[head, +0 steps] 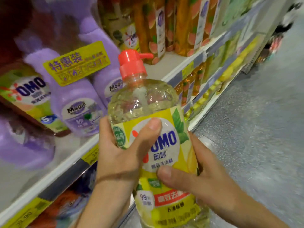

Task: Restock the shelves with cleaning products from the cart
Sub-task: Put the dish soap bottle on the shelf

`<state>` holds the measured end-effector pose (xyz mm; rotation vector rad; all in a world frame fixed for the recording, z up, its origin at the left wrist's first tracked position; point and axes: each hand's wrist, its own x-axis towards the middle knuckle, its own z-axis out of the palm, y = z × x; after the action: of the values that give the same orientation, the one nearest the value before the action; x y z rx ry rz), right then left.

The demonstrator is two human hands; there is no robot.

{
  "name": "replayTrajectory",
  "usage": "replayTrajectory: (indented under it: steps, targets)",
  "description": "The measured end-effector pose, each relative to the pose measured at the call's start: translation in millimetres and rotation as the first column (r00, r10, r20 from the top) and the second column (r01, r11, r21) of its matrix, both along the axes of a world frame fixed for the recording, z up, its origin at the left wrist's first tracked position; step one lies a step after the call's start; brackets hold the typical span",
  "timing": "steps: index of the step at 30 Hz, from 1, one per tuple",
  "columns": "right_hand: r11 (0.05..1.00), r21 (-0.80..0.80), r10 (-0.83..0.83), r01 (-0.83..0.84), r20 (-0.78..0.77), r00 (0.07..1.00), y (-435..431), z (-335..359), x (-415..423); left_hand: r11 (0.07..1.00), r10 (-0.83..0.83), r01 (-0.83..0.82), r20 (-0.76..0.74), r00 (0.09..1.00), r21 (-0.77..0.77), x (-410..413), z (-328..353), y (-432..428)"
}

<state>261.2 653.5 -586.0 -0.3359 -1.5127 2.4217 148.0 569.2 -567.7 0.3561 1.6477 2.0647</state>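
Observation:
A clear pump bottle (144,99) of pale yellow liquid, with a red pump top and a yellow OMO label, stands upright in front of me in both hands. My left hand (118,150) grips its upper label from the left, thumb across the logo. My right hand (202,175) grips lower down from the right, thumb on the front. The white shelf (69,163) runs diagonally to the left of the bottle. The cart is out of view.
Purple Magic bottles (77,104) with a yellow promo tag stand on the shelf beside a tilted OMO bottle (28,97). Orange bottles (158,28) line the shelf farther along. Lower shelves hold yellow products (213,89). Grey aisle floor (255,129) lies to the right.

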Motion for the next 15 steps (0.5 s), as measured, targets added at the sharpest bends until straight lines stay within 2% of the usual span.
replayTrajectory:
  steps: [3, 7, 10, 15]
  targets:
    - [0.999, -0.006, 0.034, -0.034, 0.0, 0.999, 46.1, 3.2, 2.2, 0.999, 0.038, -0.038, -0.002, 0.999, -0.001, 2.8, 3.3, 46.9]
    - [0.999, 0.034, -0.023, 0.022, 0.033, 0.999, 99.0, 1.9, -16.4, 0.998, 0.051, -0.048, -0.047, 0.998, 0.051, -7.8, 6.0, 99.6]
    - [0.998, 0.065, -0.007, 0.003, 0.062, 0.998, 127.0, -1.3, -41.5, 0.995, 0.082, -0.078, -0.058, 0.995, 0.064, -27.3, 5.3, 124.8]
    - [0.995, 0.093, 0.029, -0.036, 0.073, 0.997, 168.4, -8.0, -81.6, 0.978, 0.205, -0.209, -0.094, 0.974, -0.025, -66.2, 1.9, 157.5]
